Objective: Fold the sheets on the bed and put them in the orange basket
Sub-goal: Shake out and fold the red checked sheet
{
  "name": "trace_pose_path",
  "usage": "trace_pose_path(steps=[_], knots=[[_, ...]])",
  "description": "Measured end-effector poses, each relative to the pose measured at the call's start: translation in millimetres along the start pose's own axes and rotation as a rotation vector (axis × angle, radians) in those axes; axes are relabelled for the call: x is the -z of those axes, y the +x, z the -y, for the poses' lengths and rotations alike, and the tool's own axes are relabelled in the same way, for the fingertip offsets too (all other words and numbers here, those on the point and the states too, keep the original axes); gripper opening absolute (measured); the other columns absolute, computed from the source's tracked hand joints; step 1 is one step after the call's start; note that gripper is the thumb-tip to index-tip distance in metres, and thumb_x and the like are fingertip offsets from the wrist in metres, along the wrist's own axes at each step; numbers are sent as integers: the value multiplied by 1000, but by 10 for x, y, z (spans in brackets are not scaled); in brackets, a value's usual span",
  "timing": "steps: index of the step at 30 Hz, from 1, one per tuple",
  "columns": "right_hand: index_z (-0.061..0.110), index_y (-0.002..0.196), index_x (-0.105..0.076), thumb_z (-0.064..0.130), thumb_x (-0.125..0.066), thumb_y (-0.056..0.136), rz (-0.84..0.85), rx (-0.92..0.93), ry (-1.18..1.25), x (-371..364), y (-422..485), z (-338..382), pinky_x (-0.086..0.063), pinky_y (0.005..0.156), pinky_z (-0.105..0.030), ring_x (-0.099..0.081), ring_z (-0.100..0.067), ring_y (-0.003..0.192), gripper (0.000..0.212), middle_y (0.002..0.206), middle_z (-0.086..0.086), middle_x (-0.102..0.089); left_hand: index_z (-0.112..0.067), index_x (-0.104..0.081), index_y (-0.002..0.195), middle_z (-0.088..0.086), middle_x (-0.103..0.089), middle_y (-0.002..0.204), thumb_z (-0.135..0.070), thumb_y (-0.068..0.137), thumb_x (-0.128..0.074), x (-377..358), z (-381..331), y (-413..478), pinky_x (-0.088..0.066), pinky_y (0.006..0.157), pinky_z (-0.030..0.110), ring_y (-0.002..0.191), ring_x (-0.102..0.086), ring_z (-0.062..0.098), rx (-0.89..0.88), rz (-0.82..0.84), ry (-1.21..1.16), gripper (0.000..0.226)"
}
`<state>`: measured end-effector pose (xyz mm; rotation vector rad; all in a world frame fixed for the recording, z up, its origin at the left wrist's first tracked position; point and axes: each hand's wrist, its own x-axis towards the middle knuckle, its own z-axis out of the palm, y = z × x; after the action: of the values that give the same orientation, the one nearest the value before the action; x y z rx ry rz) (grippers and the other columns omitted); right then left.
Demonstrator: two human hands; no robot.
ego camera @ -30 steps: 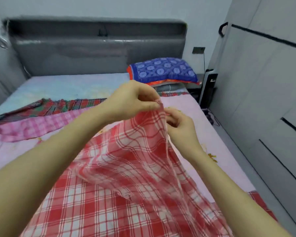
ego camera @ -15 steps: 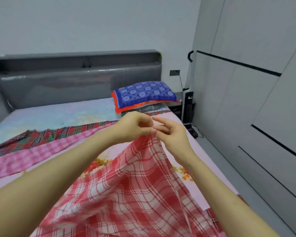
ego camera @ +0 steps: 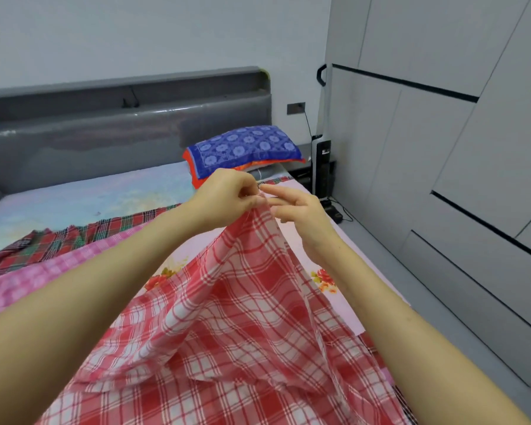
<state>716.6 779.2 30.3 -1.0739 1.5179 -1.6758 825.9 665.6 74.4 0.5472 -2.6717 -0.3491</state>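
The left hand pinches up a corner of the red-and-white checked cloth sheet above the pastel-covered bed, the right hand loose-fingered beside it; the first fold likely needs a second corner gripped.

Red-white checked sheet, one corner lifted, drapes across the bed

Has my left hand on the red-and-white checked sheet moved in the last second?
Yes. The left hand rose toward the blue patterned pillow: it now overlaps its orange edge, earlier sat below it.
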Motion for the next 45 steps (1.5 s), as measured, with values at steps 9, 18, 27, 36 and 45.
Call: trace_pose_path(steps=[9, 18, 27, 36, 45], knots=[[2, 99, -61, -19, -59, 75, -5, 36, -200, 157, -250, 22, -49, 65, -16, -58, -4, 60, 32, 65, -1, -62, -15, -58, 97, -3, -68, 74, -25, 76, -77, -102, -249, -185, -49, 69, 23, 67, -63, 9, 237, 86, -369, 31], [6, 93, -62, -18, -59, 77, 196, -145, -328, 720, -1282, -305, -47, 61, -14, -60, -12, 67, 29, 75, -11, -64, -3, -64, 74, 2, -56, 64, -21, 81, -73, -721, -900, -785, -48, 64, 24, 61, -52, 12, 192, 632, -469, 22], [12, 83, -62, -10, -61, 63, 207, -372, -201, 1736, -2643, -446, -50, 65, -23, -60, -18, 70, 30, 75, -11, -65, 2, -60, 76, 9, -66, 67, -14, 88, -65, -1497, -2345, -1184, -59, 62, 31, 58, -66, 18, 84, 946, -665, 21], [9, 87, -63, -17, -57, 80, -350, -727, -146, 2698, -3940, -2100, -51, 73, -19, -65, -13, 75, 27, 77, -7, -68, 2, -52, 88, 20, -68, 76, -15, 93, -57, -3275, -2883, -1805, -59, 62, 39, 61, -67, 29, 280, 1061, -634, 18], [6, 125, -54, 8, -71, 80, -584, -1257, -192, 3213, -5267, -4615, -44, 99, -40, -56, -28, 114, 48, 125, -15, -58, -5, -59, 71, 10, -67, 64, -18, 86, -68, -4963, -2992, -2292, -59, 66, 33, 62, -69, 25, 479, 1146, -551, 22]])
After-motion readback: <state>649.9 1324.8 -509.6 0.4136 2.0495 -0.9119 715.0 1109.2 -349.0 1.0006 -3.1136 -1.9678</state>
